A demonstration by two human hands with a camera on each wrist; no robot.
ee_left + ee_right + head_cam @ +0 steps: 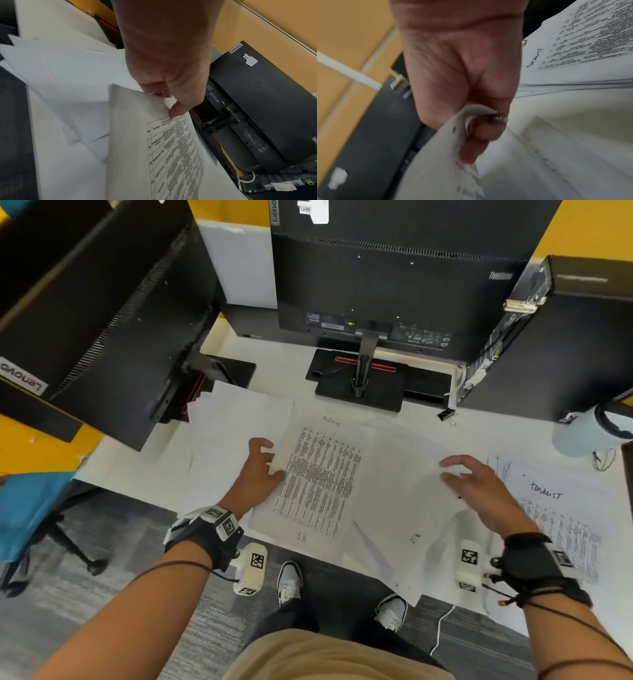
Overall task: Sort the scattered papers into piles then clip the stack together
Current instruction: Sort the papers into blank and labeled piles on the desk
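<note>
White papers lie scattered over the desk [144,470]. My left hand [269,462] pinches the left edge of a printed sheet [318,481] marked "HR" and lifts it; in the left wrist view the thumb [175,111] presses on that printed sheet [163,155]. My right hand [454,470] holds a mostly blank sheet [407,501] by its right edge, and in the right wrist view that sheet [440,162] curls round a ringed finger [476,142]. A black binder clip [447,415] lies behind the papers by the monitor stand.
A sheet headed "Tasklist" [561,525] lies at the right, also seen as the Tasklist sheet [573,47]. An "Admin" sheet [330,422] sits under the printed one. Blank papers [233,419] fan out at the left. Monitors [394,285] and a computer tower [565,337] close off the back.
</note>
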